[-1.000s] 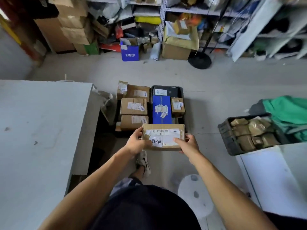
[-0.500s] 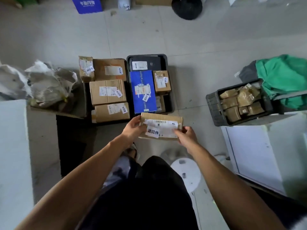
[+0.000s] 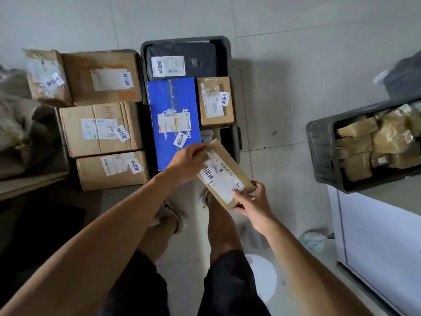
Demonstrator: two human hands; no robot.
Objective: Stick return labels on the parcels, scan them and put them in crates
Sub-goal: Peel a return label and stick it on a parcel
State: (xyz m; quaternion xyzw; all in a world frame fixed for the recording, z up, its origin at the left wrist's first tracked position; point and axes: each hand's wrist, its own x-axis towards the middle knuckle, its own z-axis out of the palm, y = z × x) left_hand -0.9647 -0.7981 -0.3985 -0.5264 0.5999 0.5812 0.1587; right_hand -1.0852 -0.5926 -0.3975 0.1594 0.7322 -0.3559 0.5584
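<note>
I hold a small brown parcel (image 3: 224, 173) with a white shipping label and a return sticker, turned diagonally above the near right corner of the dark crate (image 3: 227, 45) on the floor. My left hand (image 3: 188, 161) grips its far end and my right hand (image 3: 249, 201) grips its near end. The crate holds a blue box (image 3: 173, 103), a black parcel (image 3: 200, 59) and a small brown box (image 3: 215, 102), all labelled.
Left of the crate sit several labelled cardboard boxes (image 3: 100, 130). A second dark crate (image 3: 323, 151) full of taped brown packets stands at the right on a white surface (image 3: 378, 233). My feet and a white round stool (image 3: 262, 277) are below the parcel.
I have leaned forward over the crate, so the view looks more steeply down. The parcel has turned from level to diagonal and moved over the crate's near right corner.
</note>
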